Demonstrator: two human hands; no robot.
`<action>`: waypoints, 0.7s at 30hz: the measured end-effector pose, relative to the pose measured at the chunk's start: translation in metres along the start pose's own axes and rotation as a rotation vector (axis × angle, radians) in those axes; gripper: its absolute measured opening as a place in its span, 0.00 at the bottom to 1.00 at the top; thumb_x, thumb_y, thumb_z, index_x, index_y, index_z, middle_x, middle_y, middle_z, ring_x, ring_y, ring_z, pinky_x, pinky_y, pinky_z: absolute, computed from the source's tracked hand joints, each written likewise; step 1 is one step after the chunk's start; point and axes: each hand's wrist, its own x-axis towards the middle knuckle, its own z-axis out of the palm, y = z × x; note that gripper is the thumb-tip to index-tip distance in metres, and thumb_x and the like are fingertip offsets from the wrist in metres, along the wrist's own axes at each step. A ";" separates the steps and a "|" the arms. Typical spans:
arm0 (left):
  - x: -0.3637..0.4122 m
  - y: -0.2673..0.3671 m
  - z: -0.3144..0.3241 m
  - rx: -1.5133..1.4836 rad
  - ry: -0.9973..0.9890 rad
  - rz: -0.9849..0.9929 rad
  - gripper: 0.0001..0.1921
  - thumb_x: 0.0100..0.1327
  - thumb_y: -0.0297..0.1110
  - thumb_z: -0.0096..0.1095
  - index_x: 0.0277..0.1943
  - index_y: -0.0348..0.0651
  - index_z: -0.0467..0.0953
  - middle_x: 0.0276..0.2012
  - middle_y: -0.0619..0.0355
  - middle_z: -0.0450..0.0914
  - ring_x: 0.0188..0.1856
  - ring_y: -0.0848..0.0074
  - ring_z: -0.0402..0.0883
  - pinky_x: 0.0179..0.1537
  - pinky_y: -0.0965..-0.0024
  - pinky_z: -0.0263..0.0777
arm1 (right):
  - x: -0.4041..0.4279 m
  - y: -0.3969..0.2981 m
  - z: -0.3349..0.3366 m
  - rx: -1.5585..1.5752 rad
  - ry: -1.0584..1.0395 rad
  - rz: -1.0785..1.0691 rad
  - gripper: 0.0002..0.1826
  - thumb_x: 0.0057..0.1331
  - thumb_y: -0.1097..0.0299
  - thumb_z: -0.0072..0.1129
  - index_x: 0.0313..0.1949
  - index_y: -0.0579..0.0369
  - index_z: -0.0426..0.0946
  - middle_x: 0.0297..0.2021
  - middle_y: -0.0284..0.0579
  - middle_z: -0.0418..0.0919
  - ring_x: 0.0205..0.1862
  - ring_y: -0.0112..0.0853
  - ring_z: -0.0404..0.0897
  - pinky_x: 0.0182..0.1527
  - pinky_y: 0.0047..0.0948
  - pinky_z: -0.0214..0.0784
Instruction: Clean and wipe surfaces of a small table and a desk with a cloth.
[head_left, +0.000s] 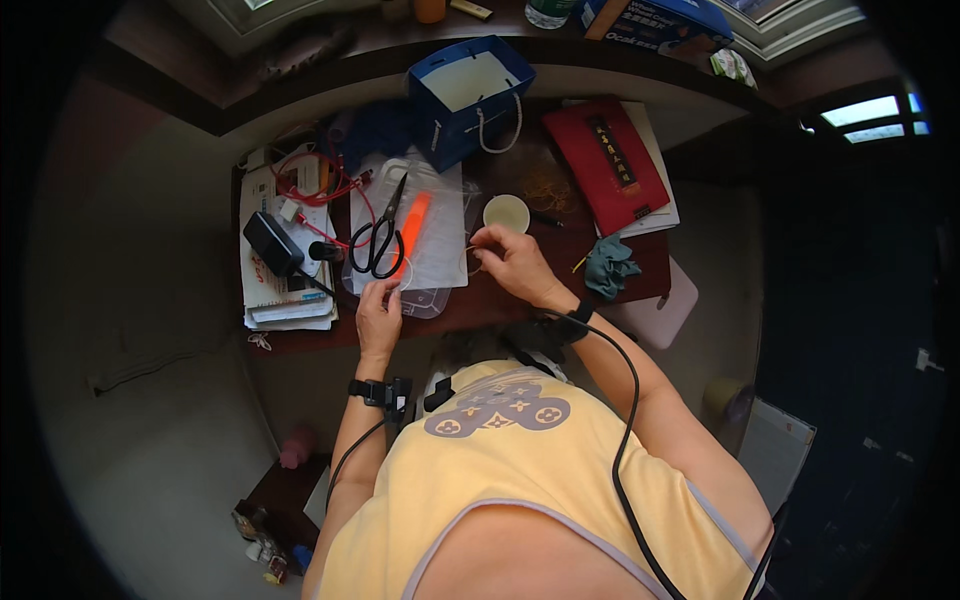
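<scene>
My left hand (380, 313) is at the near edge of the papers and a clear plastic lid (427, 301), its fingertips at a thin pale loop (409, 276). Black-handled scissors (386, 244) lie just beyond it, beside an orange strip (412, 229). My right hand (510, 259) pinches a thin tan loop (470, 260), which looks like a rubber band, between thumb and fingers. Beyond that hand stands a pale round cup (506, 213). A loose pile of thin yellowish bands (549, 191) lies to the right of the cup.
A blue paper bag (450, 120) stands at the back of the table (645, 274). On the left are stacked papers (289, 307), a black adapter (274, 244) and a red cable (300, 196). A red folder (607, 165) and a crumpled teal cloth (609, 268) lie on the right.
</scene>
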 end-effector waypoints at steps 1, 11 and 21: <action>0.004 0.006 0.002 -0.031 -0.057 -0.023 0.08 0.59 0.23 0.59 0.42 0.38 0.77 0.38 0.52 0.77 0.37 0.63 0.79 0.40 0.66 0.72 | 0.000 0.003 -0.016 -0.018 0.039 -0.060 0.08 0.60 0.77 0.57 0.40 0.60 0.77 0.34 0.47 0.80 0.34 0.35 0.82 0.37 0.28 0.73; 0.048 0.058 0.025 -0.045 -0.127 0.111 0.10 0.60 0.24 0.61 0.44 0.38 0.77 0.37 0.53 0.77 0.33 0.68 0.76 0.37 0.71 0.70 | 0.054 0.085 -0.136 -0.644 0.179 -0.096 0.12 0.58 0.75 0.57 0.43 0.55 0.77 0.36 0.50 0.77 0.39 0.47 0.79 0.41 0.41 0.72; 0.112 0.099 0.021 0.085 -0.036 0.180 0.26 0.55 0.22 0.65 0.58 0.41 0.69 0.52 0.49 0.72 0.43 0.61 0.79 0.44 0.66 0.75 | 0.108 0.087 -0.128 -1.271 -0.440 -0.272 0.23 0.56 0.73 0.57 0.54 0.45 0.72 0.50 0.49 0.69 0.43 0.45 0.79 0.41 0.41 0.75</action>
